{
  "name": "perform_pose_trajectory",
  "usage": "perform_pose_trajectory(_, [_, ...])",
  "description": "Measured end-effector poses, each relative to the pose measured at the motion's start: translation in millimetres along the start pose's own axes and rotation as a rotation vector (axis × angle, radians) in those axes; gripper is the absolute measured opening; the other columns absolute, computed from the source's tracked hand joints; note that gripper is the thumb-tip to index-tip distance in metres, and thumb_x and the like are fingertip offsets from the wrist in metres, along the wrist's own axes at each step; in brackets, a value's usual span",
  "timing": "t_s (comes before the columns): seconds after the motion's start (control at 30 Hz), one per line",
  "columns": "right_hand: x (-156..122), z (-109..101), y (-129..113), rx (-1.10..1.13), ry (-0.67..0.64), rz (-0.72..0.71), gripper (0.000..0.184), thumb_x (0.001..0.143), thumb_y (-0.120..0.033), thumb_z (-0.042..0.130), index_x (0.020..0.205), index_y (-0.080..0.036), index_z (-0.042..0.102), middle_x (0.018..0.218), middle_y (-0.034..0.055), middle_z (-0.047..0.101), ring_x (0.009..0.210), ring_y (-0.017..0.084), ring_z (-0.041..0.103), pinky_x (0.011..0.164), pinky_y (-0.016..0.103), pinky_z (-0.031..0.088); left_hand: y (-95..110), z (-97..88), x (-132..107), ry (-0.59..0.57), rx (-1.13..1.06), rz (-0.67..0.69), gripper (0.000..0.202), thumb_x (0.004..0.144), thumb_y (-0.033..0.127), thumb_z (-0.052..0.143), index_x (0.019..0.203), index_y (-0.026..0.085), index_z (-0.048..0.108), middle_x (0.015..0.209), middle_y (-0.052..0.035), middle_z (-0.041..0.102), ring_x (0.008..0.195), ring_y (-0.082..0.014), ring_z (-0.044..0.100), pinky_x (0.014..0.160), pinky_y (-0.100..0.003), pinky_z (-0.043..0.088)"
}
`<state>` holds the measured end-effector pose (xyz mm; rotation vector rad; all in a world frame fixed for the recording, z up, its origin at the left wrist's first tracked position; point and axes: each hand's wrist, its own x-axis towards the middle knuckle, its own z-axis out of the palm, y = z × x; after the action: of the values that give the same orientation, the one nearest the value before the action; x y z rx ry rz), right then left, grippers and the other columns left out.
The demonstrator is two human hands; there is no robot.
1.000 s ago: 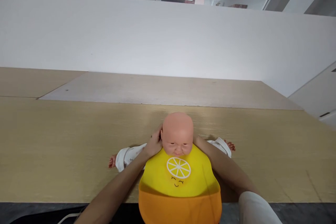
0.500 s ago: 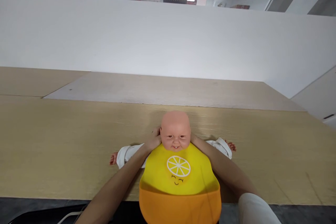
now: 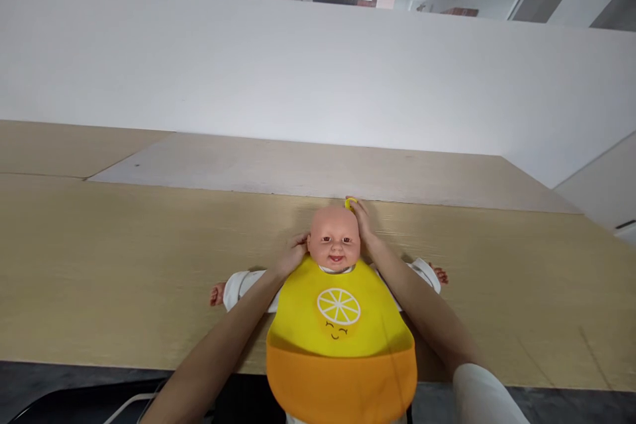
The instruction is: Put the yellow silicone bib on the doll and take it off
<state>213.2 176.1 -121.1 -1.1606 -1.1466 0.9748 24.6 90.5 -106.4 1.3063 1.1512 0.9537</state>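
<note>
Squarely between two arms: a doll (image 3: 335, 242) on the worktop (image 3: 124, 265)

From the head camera, the doll stretches across the middle of the worktop, face up towards the viewer, crown close to the seam where a paler panel (image 3: 322, 169) begins. Its arms reach out sideways in white sleeves, towards the worktop's left and right ends. A bib (image 3: 342, 311), yellow above with a smiling citrus slice and orange at the pocket (image 3: 342, 384), covers its chest and overlaps the near edge in view.

The doll's head lies between the person's hands. The left hand (image 3: 292, 257) is beside the ear on the left of the view, its fingertips hidden behind the head, so I cannot tell whether they are closed on anything. The right hand (image 3: 362, 220) lies along the opposite side of the head, reaching up to the crown, where thumb and fingers pinch a small yellow tab (image 3: 350, 203). Whether that tab joins the bib is hidden. Beyond the panel, a white wall (image 3: 318, 73) rises.
</note>
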Motion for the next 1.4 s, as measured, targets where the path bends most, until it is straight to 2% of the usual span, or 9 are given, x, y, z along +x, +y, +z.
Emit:
perform_pose_trajectory(0.13, [0,-7,-10,0.111,-0.042,-0.028,0.045,0.076,-0.054,0.055,0.104,-0.019,0.052,0.074,-0.0009,0.054,0.068,0.015,0.053,0.066,0.027,0.045,-2,-2.9,2,0.019,0.266,0.093,0.034,0.067,0.031,0.044,0.083,0.016,0.07,0.096,-0.0077,0.075,0.099,-0.0305,0.065,0.095,-0.045,0.049])
perform_pose_trajectory(0.3, [-2,-7,-5,0.0,-0.027,-0.096,0.046,0.079,-0.058,0.047,0.104,-0.02,0.048,0.069,-0.0023,0.048,0.066,0.014,0.048,0.066,0.027,0.042,-6,-7.2,2,0.014,0.42,0.063,0.027,0.067,0.026,0.043,0.079,0.018,0.065,0.089,-0.0075,0.074,0.097,-0.0297,0.065,0.091,-0.042,0.049])
perform_pose_trajectory(0.57, [-1,-9,5,-0.159,0.033,-0.069,0.043,0.076,-0.053,0.039,0.102,-0.02,0.049,0.073,0.0004,0.048,0.076,0.018,0.051,0.07,0.028,0.042,-5,-7.9,2,-0.006,0.471,0.048,0.019,0.067,0.023,0.047,0.078,0.02,0.062,0.086,-0.0064,0.073,0.09,-0.0278,0.066,0.079,-0.035,0.05])
perform_pose_trajectory(0.87, [-2,-9,2,-0.149,0.009,0.027,0.035,0.076,-0.041,0.041,0.102,-0.019,0.05,0.073,0.0002,0.051,0.075,0.017,0.05,0.07,0.027,0.042,-11,-12.7,3,-0.047,0.573,-0.01,0.029,0.071,0.021,0.049,0.095,0.017,0.066,0.103,-0.0102,0.072,0.1,-0.0287,0.064,0.087,-0.037,0.049])
perform_pose_trajectory(0.93, [2,-12,-2,-0.176,0.025,0.012,0.038,0.075,-0.043,0.044,0.104,-0.019,0.051,0.075,-0.0001,0.052,0.074,0.016,0.05,0.07,0.027,0.042,-12,-14.4,3,-0.01,0.517,0.029,0.034,0.072,0.022,0.051,0.101,0.017,0.066,0.108,-0.0109,0.071,0.106,-0.029,0.063,0.093,-0.04,0.047])
perform_pose_trajectory(1.07, [5,-20,-26,-0.199,0.092,-0.104,0.046,0.07,-0.044,0.056,0.108,-0.017,0.053,0.075,-0.0019,0.05,0.068,0.014,0.046,0.069,0.027,0.041,-11,-21.9,2,0.234,0.417,0.138,0.038,0.077,0.029,0.054,0.112,0.017,0.062,0.116,-0.0108,0.067,0.111,-0.0267,0.061,0.099,-0.04,0.045])
perform_pose_trajectory(1.13, [0,-21,-43,-0.202,0.049,-0.155,0.045,0.07,-0.044,0.059,0.107,-0.017,0.056,0.067,-0.0043,0.045,0.061,0.012,0.041,0.064,0.026,0.038,-7,-26.3,-2,0.312,0.381,0.232,0.041,0.081,0.035,0.055,0.117,0.017,0.059,0.114,-0.0098,0.067,0.104,-0.0235,0.063,0.092,-0.036,0.049])
perform_pose_trajectory(1.23, [-16,-17,-69,-0.269,-0.098,-0.219,0.034,0.075,-0.044,0.059,0.096,-0.017,0.061,0.06,-0.005,0.041,0.057,0.011,0.039,0.059,0.025,0.034,3,-29.5,-9,0.336,0.356,0.38,0.048,0.085,0.041,0.058,0.126,0.017,0.054,0.104,-0.0087,0.068,0.091,-0.0201,0.064,0.08,-0.031,0.051])
perform_pose_trajectory(1.4, [-41,-5,-89,-0.532,-0.416,-0.364,0.024,0.078,-0.039,0.06,0.087,-0.018,0.065,0.086,0.0039,0.065,0.081,0.017,0.057,0.074,0.028,0.041,13,-23.4,-18,0.279,0.335,0.464,0.039,0.085,0.043,0.059,0.114,0.017,0.061,0.107,-0.0105,0.071,0.096,-0.0212,0.067,0.088,-0.035,0.053])
